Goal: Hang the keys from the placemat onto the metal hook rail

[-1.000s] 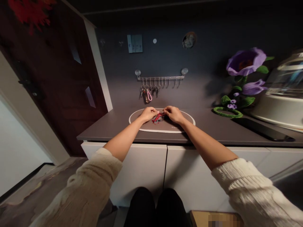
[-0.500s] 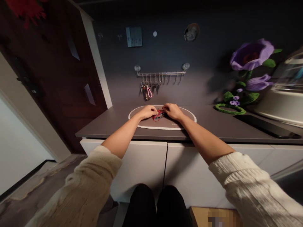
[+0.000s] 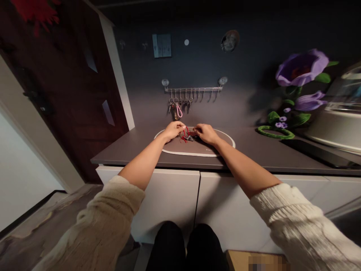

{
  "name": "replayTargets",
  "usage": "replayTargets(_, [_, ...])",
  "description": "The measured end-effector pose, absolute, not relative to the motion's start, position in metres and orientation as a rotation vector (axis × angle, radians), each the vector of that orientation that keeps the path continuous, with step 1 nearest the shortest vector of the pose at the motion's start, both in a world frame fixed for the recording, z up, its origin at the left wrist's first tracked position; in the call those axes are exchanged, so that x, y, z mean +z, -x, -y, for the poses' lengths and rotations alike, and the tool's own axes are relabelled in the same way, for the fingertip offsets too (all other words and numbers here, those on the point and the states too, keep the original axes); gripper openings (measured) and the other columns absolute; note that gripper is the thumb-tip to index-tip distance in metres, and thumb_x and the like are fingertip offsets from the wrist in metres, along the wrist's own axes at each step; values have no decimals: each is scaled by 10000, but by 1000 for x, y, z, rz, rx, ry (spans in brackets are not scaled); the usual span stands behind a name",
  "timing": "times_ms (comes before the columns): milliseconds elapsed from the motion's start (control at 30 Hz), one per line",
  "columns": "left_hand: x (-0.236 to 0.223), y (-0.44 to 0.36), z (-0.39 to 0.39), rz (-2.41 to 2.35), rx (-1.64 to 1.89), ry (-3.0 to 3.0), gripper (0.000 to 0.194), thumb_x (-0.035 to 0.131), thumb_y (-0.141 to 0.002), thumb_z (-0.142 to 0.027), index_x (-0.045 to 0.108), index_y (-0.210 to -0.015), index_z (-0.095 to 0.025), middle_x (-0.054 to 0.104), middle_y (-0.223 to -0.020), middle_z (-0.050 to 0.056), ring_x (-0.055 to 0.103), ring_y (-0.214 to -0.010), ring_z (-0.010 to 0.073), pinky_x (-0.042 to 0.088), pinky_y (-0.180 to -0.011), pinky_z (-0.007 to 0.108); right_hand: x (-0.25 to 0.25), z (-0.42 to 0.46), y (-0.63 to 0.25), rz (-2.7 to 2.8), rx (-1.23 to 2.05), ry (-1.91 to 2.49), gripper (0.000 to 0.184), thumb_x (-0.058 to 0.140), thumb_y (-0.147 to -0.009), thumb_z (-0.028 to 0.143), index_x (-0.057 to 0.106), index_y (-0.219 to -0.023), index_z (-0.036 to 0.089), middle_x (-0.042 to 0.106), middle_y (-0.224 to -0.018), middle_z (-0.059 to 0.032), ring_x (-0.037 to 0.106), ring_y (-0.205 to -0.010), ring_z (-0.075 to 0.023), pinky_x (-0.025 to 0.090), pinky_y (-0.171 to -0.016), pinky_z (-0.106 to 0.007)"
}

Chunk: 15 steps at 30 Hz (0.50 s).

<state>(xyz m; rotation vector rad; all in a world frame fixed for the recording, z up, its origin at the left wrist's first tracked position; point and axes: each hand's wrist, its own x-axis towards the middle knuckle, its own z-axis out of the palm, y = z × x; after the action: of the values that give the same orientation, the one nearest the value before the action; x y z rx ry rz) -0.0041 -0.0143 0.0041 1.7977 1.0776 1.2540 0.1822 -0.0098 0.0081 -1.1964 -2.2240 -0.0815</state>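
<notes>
A small bunch of metal keys [image 3: 190, 138] lies on an oval brown mat with a pale rim [image 3: 194, 154]. Red cord [image 3: 184, 132] is tied among the keys, and part of it rises off the mat. My left hand [image 3: 174, 130] pinches a raised strand of this cord between thumb and fingertips. On the right side of the bunch, my right hand [image 3: 206, 132] has its fingers curled and drawn together. A dark piece shows by its fingertips, too small to name; what they grip is hidden.
Behind the mat, a clear hook rail [image 3: 194, 89] on the wall carries several keys and a pink strap [image 3: 179, 111]. Purple knitted flowers [image 3: 303, 69] and a black flat object [image 3: 316, 152] are on the counter's right. A dark door [image 3: 70, 94] stands left.
My left hand has risen slightly and moved a little left, lifting red cord off the bunch. The keys now lie more spread beneath it. My right hand has hardly moved.
</notes>
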Motion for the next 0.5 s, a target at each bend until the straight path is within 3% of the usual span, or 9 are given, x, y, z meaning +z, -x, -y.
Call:
replayTargets(200, [9,3,17,-979,1312,-1741,269,644,-671,-366,595,-802,-137,525,-629,-28,414,-537,55,324,-542,202,15,17,-177,2122,17,1104,186,506,-798,240,655,-870,154,667,-874,-66,562,-818,-158,393,-770,-268])
replayTargets(500, [16,1,24,-895,1377,-1704,326,676,-628,-390,635,-823,-132,606,-745,1,453,-628,74,333,-617,222,11,17,-169,1836,1026,801,182,581,-735,248,613,-881,144,625,-747,-22,525,-621,-94,423,-657,-256])
